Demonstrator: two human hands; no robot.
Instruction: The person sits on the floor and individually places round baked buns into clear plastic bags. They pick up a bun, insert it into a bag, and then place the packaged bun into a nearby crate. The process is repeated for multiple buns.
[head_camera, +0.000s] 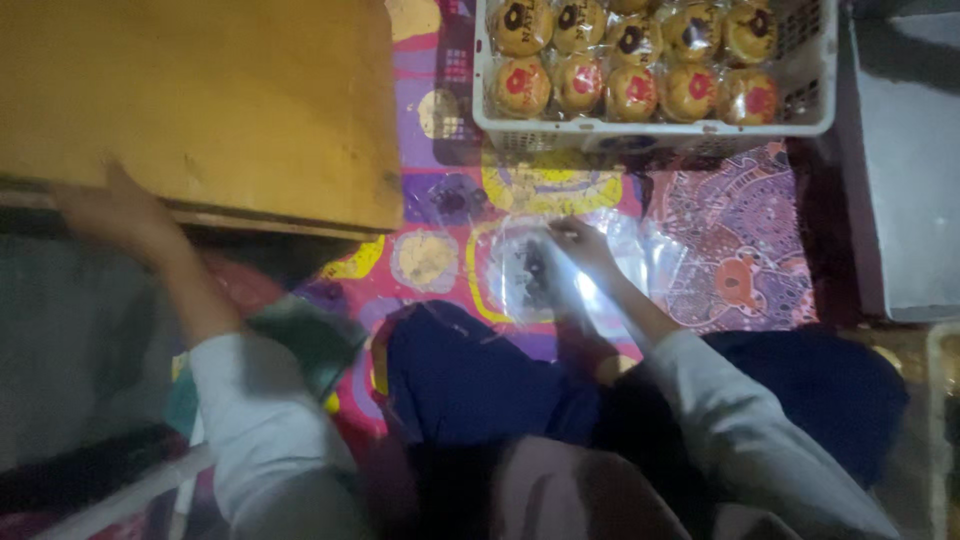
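Left hand (115, 212) reaches up and out to the left, arm nearly straight, fingers spread flat with the palm pressing down, pale sleeve pushed back to mid-forearm. Right hand (583, 243) extends forward at centre, wrist bent slightly, fingertips drawn together in a light pinch, brightly lit. Both forearms bare below grey-white sleeves; elbows low, close to the body.
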